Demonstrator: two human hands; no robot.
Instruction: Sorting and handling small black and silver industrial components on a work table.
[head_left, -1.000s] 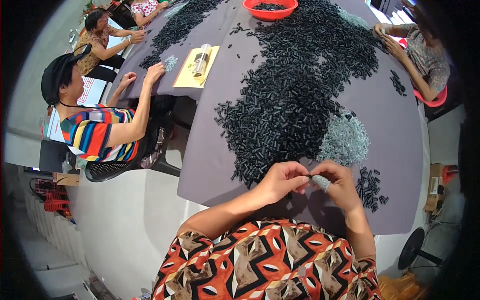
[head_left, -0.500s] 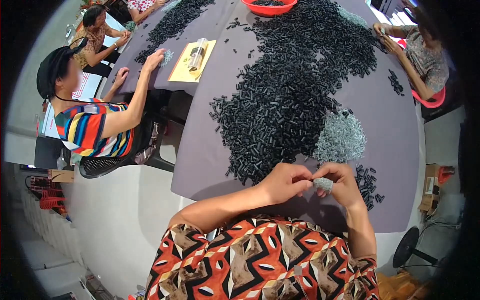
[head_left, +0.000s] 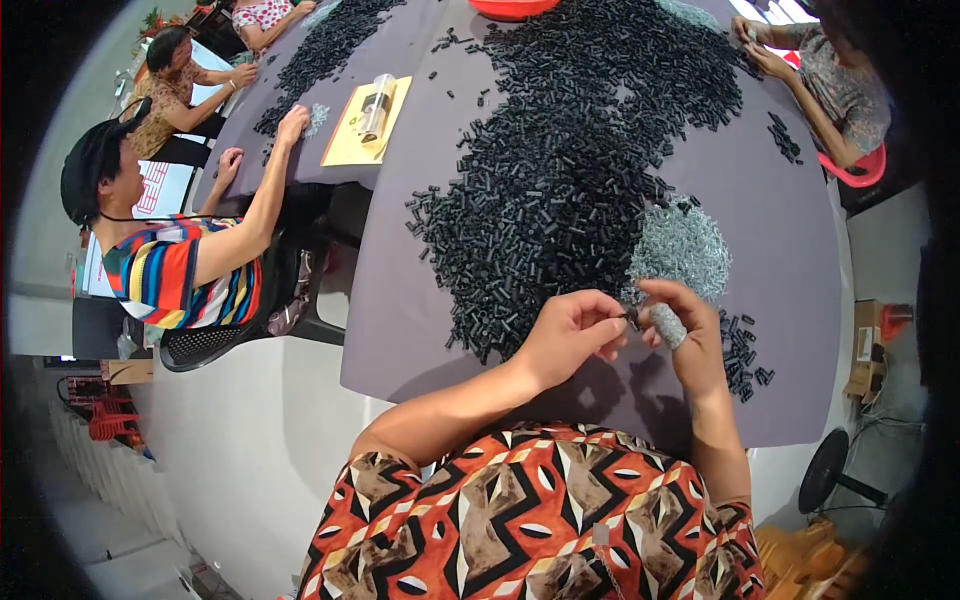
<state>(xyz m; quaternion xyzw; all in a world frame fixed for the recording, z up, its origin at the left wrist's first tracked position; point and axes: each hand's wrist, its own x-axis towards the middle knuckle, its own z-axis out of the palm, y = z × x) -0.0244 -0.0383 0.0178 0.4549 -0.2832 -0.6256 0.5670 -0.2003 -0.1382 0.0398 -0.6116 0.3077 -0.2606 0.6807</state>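
Observation:
My left hand (head_left: 575,335) is closed, pinching a small black tube-shaped piece (head_left: 630,317) between thumb and fingertips. Close beside it, my right hand (head_left: 697,340) has its thumb and curved forefinger apart, at the near edge of a heap of tiny silvery pieces (head_left: 685,250). A grey wrapping (head_left: 668,326) covers the right thumb. Whether anything tiny lies between the right fingers is too small to see. Beyond my left hand spreads a large heap of short black tubes (head_left: 540,230); several more black tubes (head_left: 742,360) lie right of my right hand.
A grey-covered table (head_left: 780,300) bears the heaps, with a red basin (head_left: 513,8) at its far end. On the left table are a yellow packet (head_left: 350,140) and a clear cylinder (head_left: 375,108). Co-workers sit left and far right. A black fan (head_left: 825,470) stands lower right.
Both hands have moved slightly up and drawn a little apart; the right hand has turned and opened its thumb from the forefinger. A black piece now shows in the left fingertips. The view has shifted slightly.

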